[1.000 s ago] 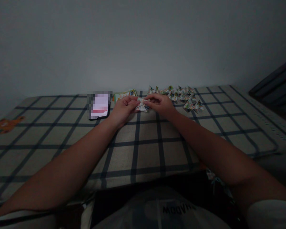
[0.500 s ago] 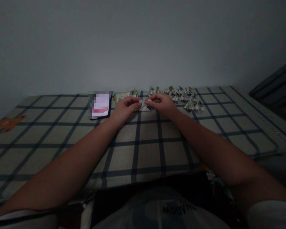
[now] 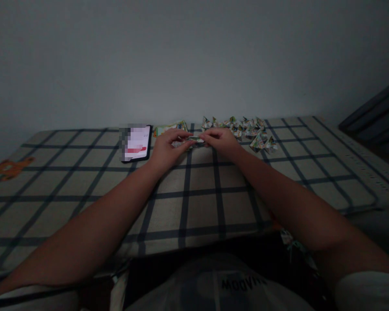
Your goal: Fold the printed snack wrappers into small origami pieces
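Note:
Between my two hands is a small piece of printed paper (image 3: 196, 139), pale with green and dark marks, partly folded. My left hand (image 3: 170, 147) pinches its left side with thumb and fingers. At the paper's other end, my right hand (image 3: 222, 140) has its thumb and fingertips pressed together on it. My fingers cover much of the paper, so its exact folds are hidden. Just behind my left hand lies a stack of printed paper sheets (image 3: 171, 128). Several folded paper shapes (image 3: 246, 127) with pointed tips stand in a cluster behind and right of my right hand.
A phone (image 3: 138, 143) with a lit, partly blurred screen lies left of my left hand. Under everything is a checked cloth (image 3: 201, 207) on the table, with an orange figure (image 3: 11, 167) at far left. A pale wall (image 3: 194, 60) rises behind the table.
The paper is turned and now looks narrower and flatter, with less of its printed face showing. My left thumb has shifted right along it; my right hand has barely moved.

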A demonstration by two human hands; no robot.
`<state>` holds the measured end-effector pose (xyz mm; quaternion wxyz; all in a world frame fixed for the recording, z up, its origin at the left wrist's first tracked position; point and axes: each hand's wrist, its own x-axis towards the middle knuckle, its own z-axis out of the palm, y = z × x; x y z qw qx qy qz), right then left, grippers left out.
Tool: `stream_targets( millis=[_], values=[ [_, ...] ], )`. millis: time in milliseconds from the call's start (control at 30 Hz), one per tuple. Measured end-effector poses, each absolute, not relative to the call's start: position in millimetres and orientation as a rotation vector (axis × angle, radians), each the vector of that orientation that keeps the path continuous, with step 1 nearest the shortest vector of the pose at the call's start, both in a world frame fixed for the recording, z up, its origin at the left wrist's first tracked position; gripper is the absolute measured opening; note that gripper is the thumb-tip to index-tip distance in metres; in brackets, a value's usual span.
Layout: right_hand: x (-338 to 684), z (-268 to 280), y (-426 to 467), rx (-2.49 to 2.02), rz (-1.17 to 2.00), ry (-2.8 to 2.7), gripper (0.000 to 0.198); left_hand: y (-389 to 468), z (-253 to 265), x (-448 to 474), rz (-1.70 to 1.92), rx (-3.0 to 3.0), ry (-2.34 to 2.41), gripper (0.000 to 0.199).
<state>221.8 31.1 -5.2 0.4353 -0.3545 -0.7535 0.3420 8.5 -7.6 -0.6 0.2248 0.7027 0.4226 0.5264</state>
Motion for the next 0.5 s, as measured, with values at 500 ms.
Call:
stream_targets(
  millis=[500],
  values=[
    [221,-10,34,-0.895,0.920,-1.824,0.033,-2,-9,7,1.339,1.832,0.993,0.062]
  ],
)
